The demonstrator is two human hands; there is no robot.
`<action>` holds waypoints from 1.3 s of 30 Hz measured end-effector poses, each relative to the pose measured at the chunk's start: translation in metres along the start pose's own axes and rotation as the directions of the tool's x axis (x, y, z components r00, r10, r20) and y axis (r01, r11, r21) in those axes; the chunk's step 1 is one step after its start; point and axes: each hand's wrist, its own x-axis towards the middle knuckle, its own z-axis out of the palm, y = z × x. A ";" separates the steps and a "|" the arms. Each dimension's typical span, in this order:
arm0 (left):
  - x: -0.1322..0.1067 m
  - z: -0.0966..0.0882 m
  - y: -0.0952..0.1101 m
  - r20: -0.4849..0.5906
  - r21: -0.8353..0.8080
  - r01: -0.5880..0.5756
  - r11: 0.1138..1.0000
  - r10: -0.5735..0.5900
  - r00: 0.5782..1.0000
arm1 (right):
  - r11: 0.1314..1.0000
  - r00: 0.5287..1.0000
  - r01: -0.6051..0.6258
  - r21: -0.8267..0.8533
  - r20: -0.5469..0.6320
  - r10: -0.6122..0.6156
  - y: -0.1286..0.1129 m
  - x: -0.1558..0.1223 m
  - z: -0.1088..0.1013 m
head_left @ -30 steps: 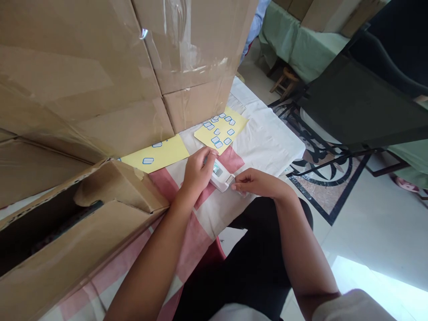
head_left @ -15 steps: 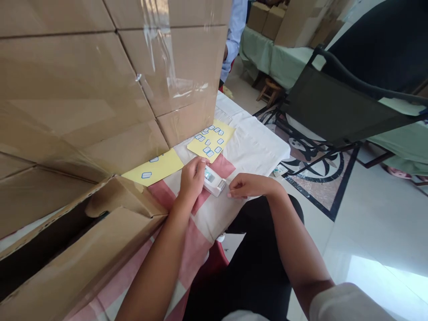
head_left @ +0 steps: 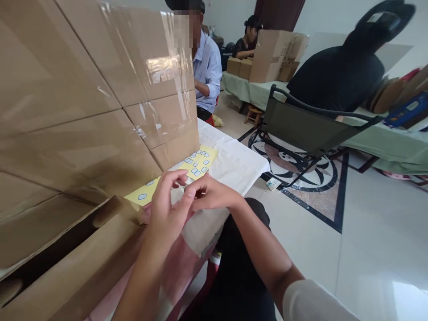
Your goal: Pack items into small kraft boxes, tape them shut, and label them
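Note:
My left hand (head_left: 169, 198) is raised over the cloth-covered table, its fingers curved and its thumb apart, with nothing visible in its grasp. Close against its thumb, my right hand (head_left: 212, 192) has its fingers curled together; whatever they may pinch is hidden. The small white box-like item seen earlier cannot be made out behind the hands. Just beyond them lies a yellow sheet (head_left: 211, 157) bearing several small blue-edged pale pieces. A second yellow sheet (head_left: 133, 196), partly covered by my left hand, has similar pieces on it.
A tall taped cardboard partition (head_left: 83, 147) stands at the left, with an open long cardboard box (head_left: 90, 249) before it. White cloth (head_left: 239, 156) covers the table. Beyond are a folding chair (head_left: 297, 122), a person in black (head_left: 337, 76) and other people at work.
The view has tilted upward, bringing other people into sight. My left hand has let go of the small white item and opened. My right hand has moved left to meet it.

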 end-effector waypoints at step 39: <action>-0.147 -0.222 0.020 -0.561 0.003 0.473 0.881 -0.390 0.730 | 0.287 0.947 0.317 -0.904 0.286 -0.144 0.011 0.102 0.162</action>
